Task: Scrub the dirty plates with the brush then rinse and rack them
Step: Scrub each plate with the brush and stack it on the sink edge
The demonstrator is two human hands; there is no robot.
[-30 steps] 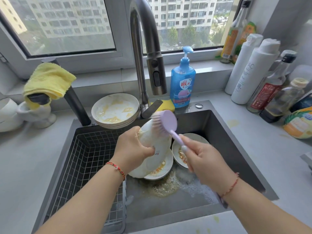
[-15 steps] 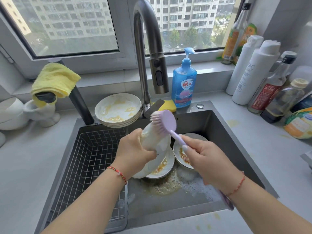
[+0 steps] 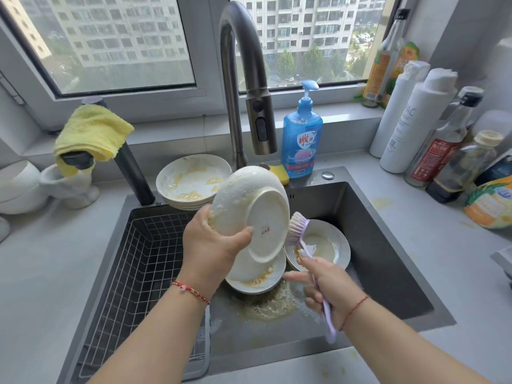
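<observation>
My left hand [image 3: 213,242] grips a white plate [image 3: 257,217] by its rim and holds it tilted above the sink, underside toward me, soapy along the top edge. My right hand [image 3: 329,284] holds the lilac brush [image 3: 297,227] by its handle, bristles touching the plate's right edge. Below lie two dirty plates in the sink: one [image 3: 257,284] under the held plate, another [image 3: 327,245] to its right. A stack of dirty plates [image 3: 191,181] stands on the sink's back edge.
A wire rack basket [image 3: 144,259] fills the sink's left half. The tap [image 3: 243,79] arches above the plate. A blue soap bottle [image 3: 302,137] and yellow sponge [image 3: 279,171] stand behind. Bottles [image 3: 415,120] crowd the right counter. Foamy yellow residue [image 3: 268,306] covers the sink floor.
The left hand has turned the plate so its underside faces me and raised it. The brush has come down from the plate's upper part to its right edge.
</observation>
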